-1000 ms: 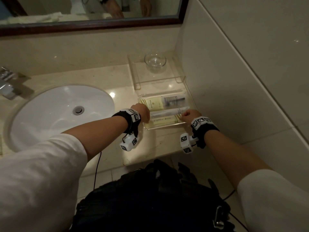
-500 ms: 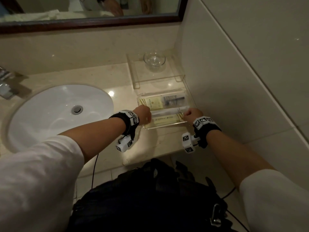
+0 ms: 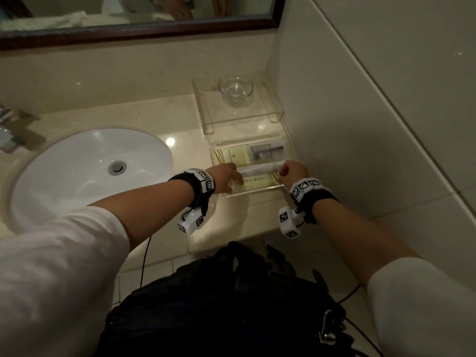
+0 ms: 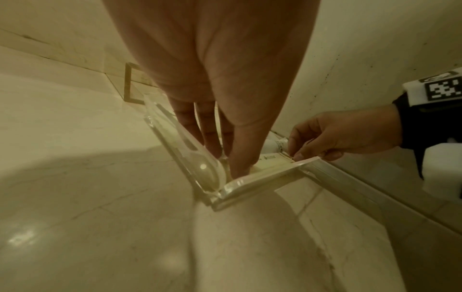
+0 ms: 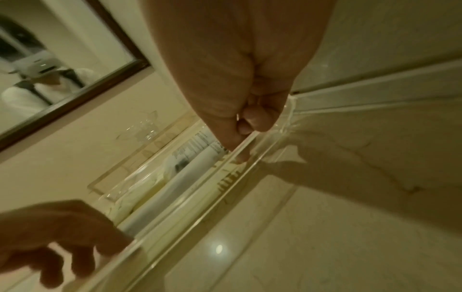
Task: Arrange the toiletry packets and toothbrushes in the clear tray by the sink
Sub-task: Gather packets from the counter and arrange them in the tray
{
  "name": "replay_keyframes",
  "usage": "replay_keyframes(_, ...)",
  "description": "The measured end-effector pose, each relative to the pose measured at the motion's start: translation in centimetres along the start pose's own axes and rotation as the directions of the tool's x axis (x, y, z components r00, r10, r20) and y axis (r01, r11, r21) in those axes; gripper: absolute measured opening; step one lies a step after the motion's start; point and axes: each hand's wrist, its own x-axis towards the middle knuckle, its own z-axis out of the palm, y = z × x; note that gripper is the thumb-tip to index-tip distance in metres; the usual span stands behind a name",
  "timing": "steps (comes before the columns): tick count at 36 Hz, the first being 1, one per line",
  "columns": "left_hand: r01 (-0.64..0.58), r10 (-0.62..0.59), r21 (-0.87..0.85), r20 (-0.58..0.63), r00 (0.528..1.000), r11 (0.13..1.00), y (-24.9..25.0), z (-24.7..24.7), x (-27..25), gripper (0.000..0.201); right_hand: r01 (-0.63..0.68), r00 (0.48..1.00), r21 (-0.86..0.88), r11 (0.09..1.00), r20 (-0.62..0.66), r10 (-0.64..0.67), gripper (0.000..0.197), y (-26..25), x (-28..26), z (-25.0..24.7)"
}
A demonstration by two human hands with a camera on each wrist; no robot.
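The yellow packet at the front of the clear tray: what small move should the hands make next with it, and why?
Probably press it down flat against the front wall. The left hand lays straight fingers on the left end of the yellow packet, the right hand pinches its right end, and it lies between the white wrapped toothbrush and the wall of the clear tray, apparently not yet settled.

Clear tray [image 3: 253, 192] by the sink holds yellow packets [image 3: 235, 156] and a white-wrapped toothbrush [image 3: 257, 171] lying flat.
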Motion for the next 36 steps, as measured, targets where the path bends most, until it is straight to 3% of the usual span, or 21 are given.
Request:
replay_keyframes(5, -0.05, 0.05, 0.01, 0.008, 0.999, 0.999, 0.4, 0.0, 0.2, 0.039, 0.22, 0.975, -0.161, 0.962, 0.042, -0.216, 0.022, -1.0, -0.1, 0.3)
replay_keyframes(13, -0.111, 0.11, 0.1, 0.017, 0.994, 0.989, 0.3, 0.2, 0.5, 0.037, 0.379, 0.921, -0.171, 0.91, 0.164, -0.353, 0.025, -1.2, -0.4, 0.5)
replay_keyframes(22, -0.117, 0.117, 0.065, 0.012, 0.993, 0.991, 0.3, 0.0, 0.7, 0.037, 0.427, 0.902, -0.177, 0.887, 0.149, -0.405, 0.029, -1.0, -0.3, 1.0)
replay_keyframes(31, 0.059, -0.059, 0.092, -0.005, 0.998, 0.994, 0.4, 0.0, 0.5, 0.03, 0.371, 0.925, -0.218, 0.903, 0.179, -0.336, 0.026, -1.7, -0.4, 0.6)
replay_keyframes(36, 0.081, -0.082, 0.1, 0.002, 0.997, 0.992, 0.4, -0.3, 0.1, 0.027, 0.341, 0.933, -0.26, 0.903, 0.208, -0.293, 0.028, -2.0, 0.0, 0.9)
